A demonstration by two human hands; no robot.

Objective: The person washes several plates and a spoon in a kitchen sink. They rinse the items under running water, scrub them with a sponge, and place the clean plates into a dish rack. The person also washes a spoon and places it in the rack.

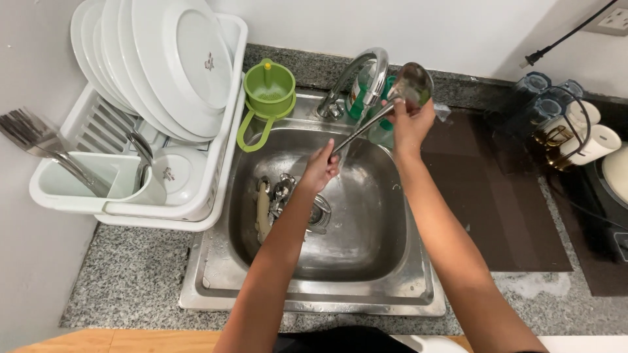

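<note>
Left hand (320, 168) grips the handle and right hand (411, 121) the bowl of a long steel ladle (413, 84); white plates (176, 65) racked at ten o'clock, several utensils (278, 196) unwashed in the steel sink (366, 261).

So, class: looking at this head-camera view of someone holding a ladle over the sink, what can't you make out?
- Ladle bowl: partly covered by the right hand.
- Bottles behind the faucet: mostly hidden by it.
- Utensils in the sink: overlapping, part-hidden by the left hand.
- Stovetop pan: cut off at the right edge.
</note>
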